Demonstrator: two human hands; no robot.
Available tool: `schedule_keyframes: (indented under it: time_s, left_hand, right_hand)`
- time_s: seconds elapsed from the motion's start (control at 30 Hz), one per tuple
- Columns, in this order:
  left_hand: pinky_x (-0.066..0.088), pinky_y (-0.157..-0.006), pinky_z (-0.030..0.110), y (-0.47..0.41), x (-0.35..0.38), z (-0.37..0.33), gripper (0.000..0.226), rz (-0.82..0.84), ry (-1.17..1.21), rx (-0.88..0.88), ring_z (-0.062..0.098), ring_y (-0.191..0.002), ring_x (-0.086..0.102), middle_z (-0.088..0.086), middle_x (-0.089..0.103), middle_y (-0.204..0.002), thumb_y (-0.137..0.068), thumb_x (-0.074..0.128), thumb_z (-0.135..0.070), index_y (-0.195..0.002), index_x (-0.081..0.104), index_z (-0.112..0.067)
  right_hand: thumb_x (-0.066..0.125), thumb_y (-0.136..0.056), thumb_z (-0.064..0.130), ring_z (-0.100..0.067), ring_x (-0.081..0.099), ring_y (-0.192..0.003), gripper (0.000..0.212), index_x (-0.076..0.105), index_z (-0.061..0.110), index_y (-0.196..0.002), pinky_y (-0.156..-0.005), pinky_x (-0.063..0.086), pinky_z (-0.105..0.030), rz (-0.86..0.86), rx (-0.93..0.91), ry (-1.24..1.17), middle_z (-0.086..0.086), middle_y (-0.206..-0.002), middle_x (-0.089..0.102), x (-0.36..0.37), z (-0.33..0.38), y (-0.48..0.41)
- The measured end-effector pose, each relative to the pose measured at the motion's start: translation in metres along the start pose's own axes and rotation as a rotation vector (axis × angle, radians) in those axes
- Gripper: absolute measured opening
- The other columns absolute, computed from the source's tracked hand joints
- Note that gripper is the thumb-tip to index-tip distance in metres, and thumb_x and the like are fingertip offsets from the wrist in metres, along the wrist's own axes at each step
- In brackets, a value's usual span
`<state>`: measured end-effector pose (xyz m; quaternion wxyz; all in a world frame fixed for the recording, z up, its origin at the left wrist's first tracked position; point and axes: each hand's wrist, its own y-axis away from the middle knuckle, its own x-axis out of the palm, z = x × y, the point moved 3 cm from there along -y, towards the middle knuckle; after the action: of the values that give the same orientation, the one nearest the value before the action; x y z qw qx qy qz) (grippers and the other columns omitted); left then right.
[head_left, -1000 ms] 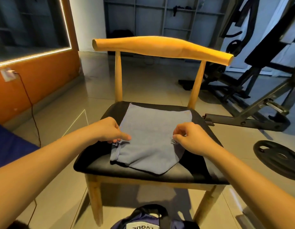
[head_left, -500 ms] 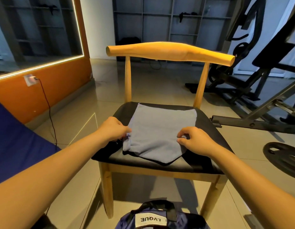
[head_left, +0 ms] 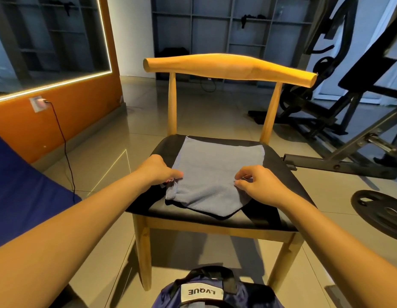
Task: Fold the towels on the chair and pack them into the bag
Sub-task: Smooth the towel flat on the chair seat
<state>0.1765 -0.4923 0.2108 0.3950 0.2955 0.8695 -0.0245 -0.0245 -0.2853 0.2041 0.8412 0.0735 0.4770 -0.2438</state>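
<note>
Head view counts one blue-grey towel (head_left: 213,174), spread flat on the black seat of one wooden chair (head_left: 228,65), and one dark blue bag (head_left: 248,294) on the floor just before the chair. The bag's white label (head_left: 202,291) reads "LVQUE", upside down from here. Both forearms reach forward. The left hand (head_left: 156,170) pinches the towel's left edge with curled fingers; the right hand (head_left: 262,185) pinches its right edge likewise.
</note>
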Motion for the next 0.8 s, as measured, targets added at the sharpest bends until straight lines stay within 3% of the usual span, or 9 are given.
schedule_keyframes:
  time_s: [0.17,0.3,0.4,0.5,0.57,0.63,0.7,0.8]
  left_hand:
    - [0.056,-0.068,0.035,-0.003,0.007,-0.003,0.024,0.001,-0.039,0.009,0.024,-0.074,0.068,0.011,0.069,-0.08,-0.082,0.084,-0.022,-0.092,0.075,-0.003]
    - [0.047,-0.058,0.028,-0.003,-0.005,-0.002,0.016,-0.029,0.104,-0.014,0.021,-0.068,0.062,0.014,0.07,-0.084,-0.086,0.08,-0.014,-0.088,0.074,0.0]
    - [0.045,-0.059,0.029,-0.006,-0.018,0.007,0.014,-0.063,0.131,-0.048,0.021,-0.071,0.06,0.012,0.067,-0.083,-0.089,0.077,-0.014,-0.09,0.071,-0.001]
    - [0.06,-0.078,0.041,-0.008,-0.016,0.016,0.015,-0.066,0.007,-0.003,0.026,-0.082,0.068,0.013,0.072,-0.085,-0.087,0.08,-0.019,-0.086,0.077,-0.005]
    - [0.062,-0.084,0.045,-0.006,-0.01,0.018,0.019,-0.064,-0.089,0.038,0.026,-0.081,0.069,0.01,0.072,-0.078,-0.086,0.081,-0.026,-0.077,0.076,-0.009]
    - [0.061,-0.077,0.04,-0.002,-0.01,0.018,0.031,-0.058,-0.115,0.056,0.023,-0.07,0.066,0.007,0.068,-0.066,-0.086,0.08,-0.033,-0.068,0.07,-0.01]
    - [0.05,-0.061,0.033,0.005,-0.015,0.017,0.043,-0.036,-0.112,0.056,0.019,-0.058,0.057,0.004,0.059,-0.057,-0.084,0.08,-0.042,-0.059,0.062,-0.012]
    - [0.037,-0.053,0.03,0.021,-0.018,0.018,0.055,0.012,-0.107,0.062,0.016,-0.049,0.045,0.004,0.046,-0.051,-0.076,0.081,-0.057,-0.057,0.056,-0.013]
  right_hand:
    - [0.064,-0.099,0.027,-0.017,0.065,-0.106,0.018,0.072,0.017,-0.112,-0.094,0.054,-0.031,0.009,0.001,-0.009,-0.001,-0.117,0.071,0.0,-0.001,-0.001]
    - [0.063,-0.1,0.028,-0.015,0.067,-0.099,0.02,0.072,0.018,-0.114,-0.093,0.056,-0.03,0.003,0.004,-0.019,-0.001,-0.114,0.072,-0.001,-0.002,0.0]
    - [0.062,-0.1,0.03,-0.014,0.066,-0.101,0.023,0.071,0.018,-0.118,-0.09,0.054,-0.028,0.005,-0.006,-0.013,0.001,-0.116,0.071,-0.001,-0.001,0.002]
    - [0.062,-0.1,0.033,-0.013,0.063,-0.103,0.028,0.07,0.018,-0.122,-0.084,0.046,-0.021,0.019,-0.03,0.037,0.002,-0.119,0.069,0.002,0.001,0.002]
    - [0.063,-0.1,0.034,-0.012,0.063,-0.102,0.028,0.07,0.018,-0.122,-0.078,0.044,-0.018,0.026,-0.04,0.086,0.003,-0.12,0.069,0.005,0.002,0.003]
    - [0.063,-0.099,0.034,-0.012,0.063,-0.101,0.028,0.07,0.019,-0.122,-0.078,0.044,-0.018,0.029,-0.042,0.112,0.002,-0.119,0.069,0.006,0.002,0.003]
    - [0.063,-0.099,0.033,-0.012,0.063,-0.1,0.027,0.07,0.019,-0.121,-0.079,0.046,-0.02,0.03,-0.047,0.123,0.002,-0.118,0.07,0.006,0.001,0.002]
    - [0.062,-0.1,0.032,-0.014,0.064,-0.098,0.025,0.071,0.019,-0.119,-0.082,0.052,-0.024,0.041,-0.054,0.145,0.002,-0.116,0.07,0.006,0.003,0.002]
